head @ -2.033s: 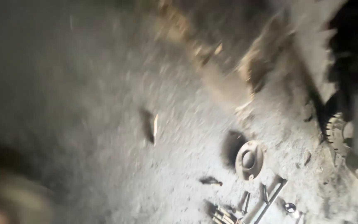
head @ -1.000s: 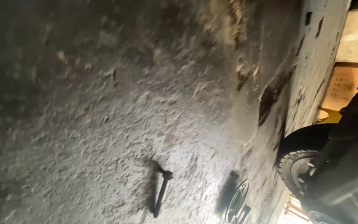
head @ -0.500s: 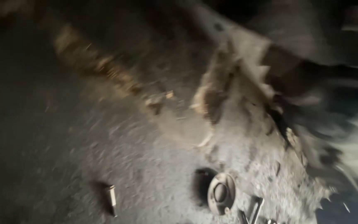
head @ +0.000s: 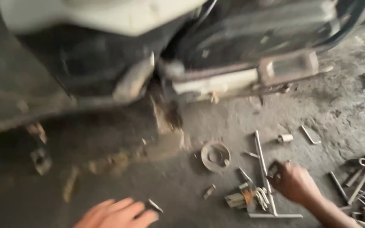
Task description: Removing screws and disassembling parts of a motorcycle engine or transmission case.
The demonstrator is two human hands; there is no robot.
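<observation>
Hands newly in view: left [head: 117, 215] flat open, right [head: 293, 181] gripping long T-wrench [head: 263, 169].

- Dim, warm daylight falls on the concrete floor [head: 233, 122], brightest to the right of the round metal disc [head: 216, 156].
- Deep shadow lies under the vehicle body [head: 106, 63], up and left of the disc.
- Motion blur smears everything; the left hand [head: 117, 214] and right hand [head: 294, 182] look soft-edged.
</observation>
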